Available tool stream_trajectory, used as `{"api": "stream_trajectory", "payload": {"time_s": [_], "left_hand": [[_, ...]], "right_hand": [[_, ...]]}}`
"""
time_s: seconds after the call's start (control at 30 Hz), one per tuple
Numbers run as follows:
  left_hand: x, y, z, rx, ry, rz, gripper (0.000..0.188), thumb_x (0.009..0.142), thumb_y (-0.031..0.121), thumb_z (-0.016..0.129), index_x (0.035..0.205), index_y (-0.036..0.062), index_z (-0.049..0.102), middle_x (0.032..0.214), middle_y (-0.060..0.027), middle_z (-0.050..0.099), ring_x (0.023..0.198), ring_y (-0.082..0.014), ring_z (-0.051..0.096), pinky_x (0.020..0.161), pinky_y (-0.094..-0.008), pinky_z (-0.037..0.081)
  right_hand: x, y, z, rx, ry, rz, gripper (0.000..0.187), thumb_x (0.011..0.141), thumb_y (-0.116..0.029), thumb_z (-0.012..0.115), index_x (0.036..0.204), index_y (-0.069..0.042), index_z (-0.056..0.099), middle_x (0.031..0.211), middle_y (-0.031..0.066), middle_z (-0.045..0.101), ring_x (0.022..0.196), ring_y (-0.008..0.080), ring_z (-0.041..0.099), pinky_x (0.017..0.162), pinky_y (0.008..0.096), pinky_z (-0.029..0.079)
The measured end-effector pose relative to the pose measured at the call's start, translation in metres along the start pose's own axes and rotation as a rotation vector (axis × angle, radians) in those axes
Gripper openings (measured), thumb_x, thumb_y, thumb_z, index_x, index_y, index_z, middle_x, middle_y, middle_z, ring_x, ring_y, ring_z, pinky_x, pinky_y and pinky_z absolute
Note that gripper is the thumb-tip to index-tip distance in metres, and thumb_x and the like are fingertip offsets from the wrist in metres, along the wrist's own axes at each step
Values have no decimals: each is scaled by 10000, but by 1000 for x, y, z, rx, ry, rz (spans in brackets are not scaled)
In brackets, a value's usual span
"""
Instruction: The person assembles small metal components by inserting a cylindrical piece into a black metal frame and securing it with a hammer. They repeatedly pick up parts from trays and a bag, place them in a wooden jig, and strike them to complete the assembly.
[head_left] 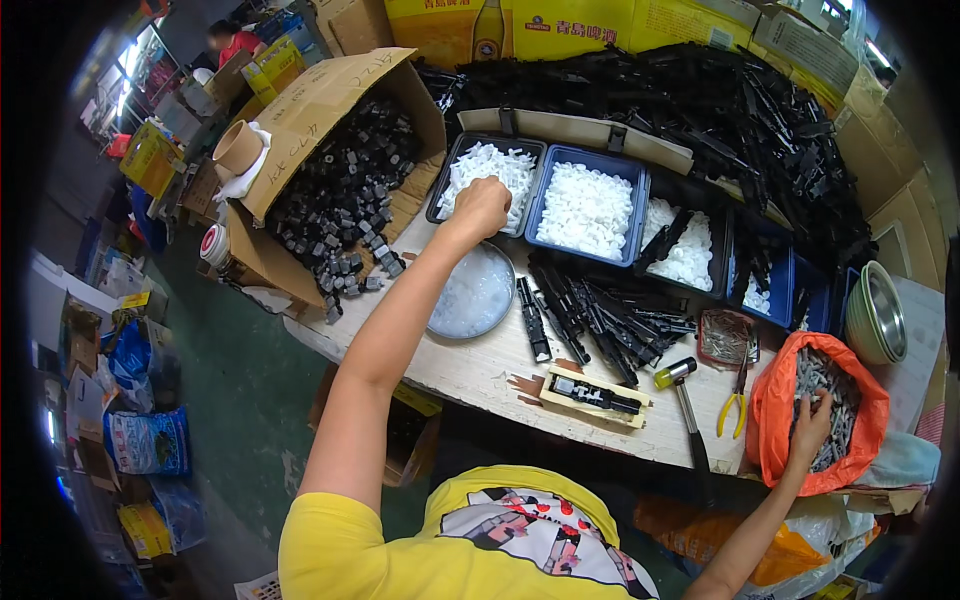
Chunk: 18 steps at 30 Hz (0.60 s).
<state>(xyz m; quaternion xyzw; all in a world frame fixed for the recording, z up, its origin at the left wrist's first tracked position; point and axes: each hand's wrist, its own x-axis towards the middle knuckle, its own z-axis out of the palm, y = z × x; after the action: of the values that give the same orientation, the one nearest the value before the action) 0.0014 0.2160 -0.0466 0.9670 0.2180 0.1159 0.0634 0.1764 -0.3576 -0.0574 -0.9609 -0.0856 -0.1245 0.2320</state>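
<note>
My left hand [482,207] is curled over a dark bin [434,205] of small white plastic pieces [490,165]. Its fingertips point down into the pieces, and whatever they pinch is hidden. At the far right, my right hand [812,428] reaches into an orange plastic bag [773,405] of grey pin-like parts [835,385], fingers apart among them. On the table between my arms, a pale block-shaped fixture [640,413] cradles a black mechanism [610,398] with a white piece at its left end. Loose black mechanisms [610,325] lie behind it.
A round metal tray [472,295] sits below my left wrist. A mallet [690,410], yellow-handled pliers [738,400] and a red dish of pins [727,337] lie near the bag. Left stands a carton of dark blocks [345,190]; black parts [700,110] heap up behind the bins.
</note>
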Motion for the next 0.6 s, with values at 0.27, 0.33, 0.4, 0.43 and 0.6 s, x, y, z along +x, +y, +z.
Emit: {"api": "stream_trajectory", "payload": {"time_s": [0.27,0.33,0.4,0.43,0.6], "left_hand": [[10,-37,-15,-914,42,-206,109,668,37,723,714,10,627,627,-30,598,544,-117,531,509,-273,424],[6,-27,-33,-1058,72,-306,132,690,38,718,781,11,626,619,-11,573,505,-92,498,445,-238,386],[1,-24,-38,-1156,87,-371,176,707,43,715,853,6,625,622,-7,558,485,-69,478,402,-202,350],[-3,-23,-39,-1232,94,-350,189,715,42,709,877,-1,620,634,-10,558,481,-64,475,395,-191,348],[-48,-14,-45,-1404,111,-316,183,763,20,657,932,-29,607,693,-24,568,505,-76,515,416,-183,421]], "right_hand": [[-2,24,3,348,131,12,273,834,-129,592,1076,-25,523,880,50,543,762,139,499,699,263,421],[-3,23,3,424,150,7,272,837,-111,588,1077,1,523,967,47,537,812,134,491,746,249,412],[-1,25,6,434,155,-17,273,836,-109,589,1079,0,525,971,44,537,811,130,487,747,243,406],[0,25,7,439,156,-30,274,835,-107,590,1079,-1,526,973,43,537,811,129,485,747,239,402],[0,28,8,456,142,1,268,834,-108,597,1074,-7,535,973,25,536,796,109,471,726,227,393]]}}
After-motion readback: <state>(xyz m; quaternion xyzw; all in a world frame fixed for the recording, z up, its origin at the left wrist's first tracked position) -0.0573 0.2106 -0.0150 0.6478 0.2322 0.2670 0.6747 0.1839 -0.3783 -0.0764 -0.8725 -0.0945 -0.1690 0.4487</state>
